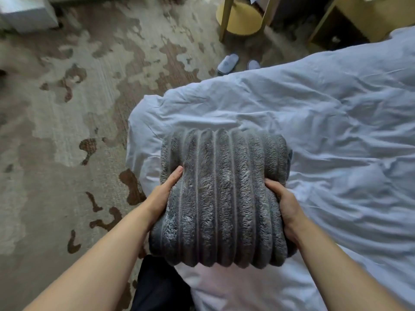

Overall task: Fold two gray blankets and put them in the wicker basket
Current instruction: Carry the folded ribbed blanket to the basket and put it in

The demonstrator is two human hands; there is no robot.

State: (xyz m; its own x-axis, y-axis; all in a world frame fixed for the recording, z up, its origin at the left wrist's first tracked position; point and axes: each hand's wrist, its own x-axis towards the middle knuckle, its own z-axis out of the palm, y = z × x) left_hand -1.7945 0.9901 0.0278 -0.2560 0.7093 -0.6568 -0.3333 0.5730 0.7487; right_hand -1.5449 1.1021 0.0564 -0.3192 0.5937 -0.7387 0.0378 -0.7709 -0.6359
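Observation:
A gray ribbed plush blanket (222, 194), folded into a thick bundle, is held over the corner of the bed. My left hand (162, 194) grips its left side and my right hand (287, 207) grips its right side, with the fingers tucked underneath and hidden. Only this one blanket shows. No wicker basket is in view.
A bed with a rumpled white duvet (325, 131) fills the right side. Patterned brown and beige carpet (67, 131) covers the floor on the left. Two white slippers (228, 62) lie beyond the bed, near a round yellow side table (240, 17) and a wooden nightstand (350, 21).

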